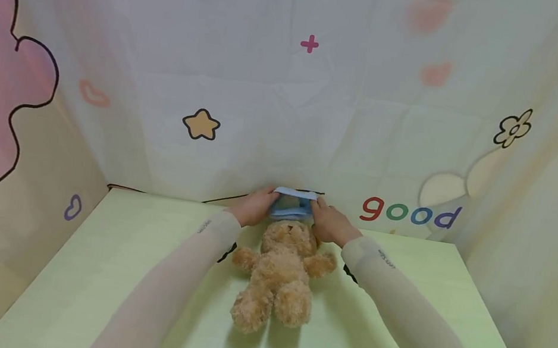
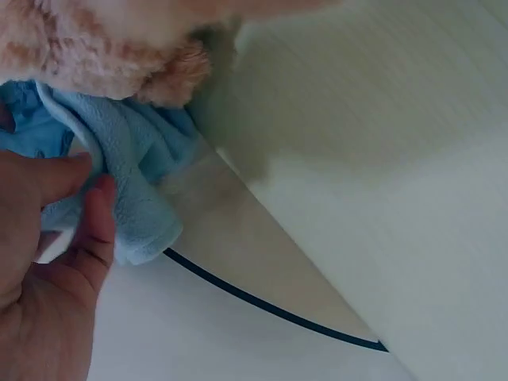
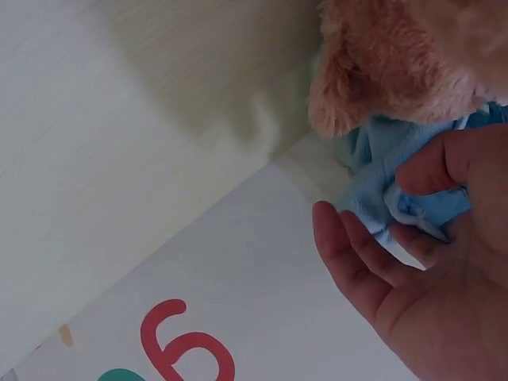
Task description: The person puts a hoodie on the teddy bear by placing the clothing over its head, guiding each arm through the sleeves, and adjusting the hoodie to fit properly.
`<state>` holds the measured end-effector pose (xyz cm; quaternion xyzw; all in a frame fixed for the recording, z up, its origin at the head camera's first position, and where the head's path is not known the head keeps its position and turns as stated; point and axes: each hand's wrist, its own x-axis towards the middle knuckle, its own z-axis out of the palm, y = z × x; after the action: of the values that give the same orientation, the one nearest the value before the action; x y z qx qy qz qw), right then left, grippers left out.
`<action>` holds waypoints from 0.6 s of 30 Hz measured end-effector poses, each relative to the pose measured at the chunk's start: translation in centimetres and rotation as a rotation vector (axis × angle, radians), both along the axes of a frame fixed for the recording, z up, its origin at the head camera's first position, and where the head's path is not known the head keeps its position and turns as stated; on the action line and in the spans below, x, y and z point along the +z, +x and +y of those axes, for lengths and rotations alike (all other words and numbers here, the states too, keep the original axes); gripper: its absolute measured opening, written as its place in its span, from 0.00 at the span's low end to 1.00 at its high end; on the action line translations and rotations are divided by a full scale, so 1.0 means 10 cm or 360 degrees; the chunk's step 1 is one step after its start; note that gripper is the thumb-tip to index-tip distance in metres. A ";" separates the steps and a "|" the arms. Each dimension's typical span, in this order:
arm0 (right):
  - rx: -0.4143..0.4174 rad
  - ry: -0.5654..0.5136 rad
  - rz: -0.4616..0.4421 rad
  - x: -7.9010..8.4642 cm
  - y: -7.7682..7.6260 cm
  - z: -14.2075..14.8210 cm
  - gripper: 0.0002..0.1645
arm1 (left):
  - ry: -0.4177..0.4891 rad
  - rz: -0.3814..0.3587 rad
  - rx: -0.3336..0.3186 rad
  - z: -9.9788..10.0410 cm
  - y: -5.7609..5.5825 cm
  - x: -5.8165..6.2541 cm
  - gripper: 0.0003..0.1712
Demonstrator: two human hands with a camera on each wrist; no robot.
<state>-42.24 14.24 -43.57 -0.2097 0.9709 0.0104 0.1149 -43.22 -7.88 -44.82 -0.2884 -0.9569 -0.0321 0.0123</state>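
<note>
A light brown teddy bear [image 1: 277, 271] lies on its back on the table, its head towards the wall. Just beyond its head, a small light blue fleece garment [image 1: 290, 213] is stretched into an open loop between two hands. My left hand [image 1: 254, 208] pinches one side; in the left wrist view, thumb and finger meet at the edge of the fleece garment [image 2: 131, 171]. On the other side, my right hand [image 1: 331, 223] grips the cloth; the right wrist view shows the thumb over the garment [image 3: 381, 171], with some fingers extended. What kind of garment it is cannot be told.
The pale green table [image 1: 134, 273] meets a printed fabric wall [image 1: 246, 103] right behind the hands. More fabric hangs at the left and right sides. Both forearms, in white sleeves, pass on either side of the bear.
</note>
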 end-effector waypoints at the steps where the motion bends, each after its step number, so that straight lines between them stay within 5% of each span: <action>1: -0.0012 0.0006 0.0002 -0.01 0.00 0.00 0.38 | -0.0002 -0.0034 0.0029 0.02 0.00 -0.01 0.29; 6: -0.0032 0.0128 -0.0076 -0.07 0.00 0.02 0.38 | -0.0158 -0.0349 0.0167 0.07 0.03 -0.08 0.34; 10: 0.0018 0.0243 -0.0111 -0.17 0.01 0.06 0.35 | -0.0147 -0.0592 0.0221 0.08 0.05 -0.11 0.35; 15: 0.0124 0.0284 -0.0134 -0.24 -0.01 0.15 0.33 | -0.0060 -0.0711 0.0225 0.07 0.07 -0.11 0.38; 18: 0.0117 0.0143 -0.0198 -0.23 -0.03 0.20 0.34 | 0.0012 -0.0750 0.0208 0.05 0.08 -0.09 0.39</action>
<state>-42.53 16.19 -45.90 -0.2400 0.9521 0.0451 0.1839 -42.44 -7.33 -45.70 -0.2103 -0.9498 -0.1012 -0.2082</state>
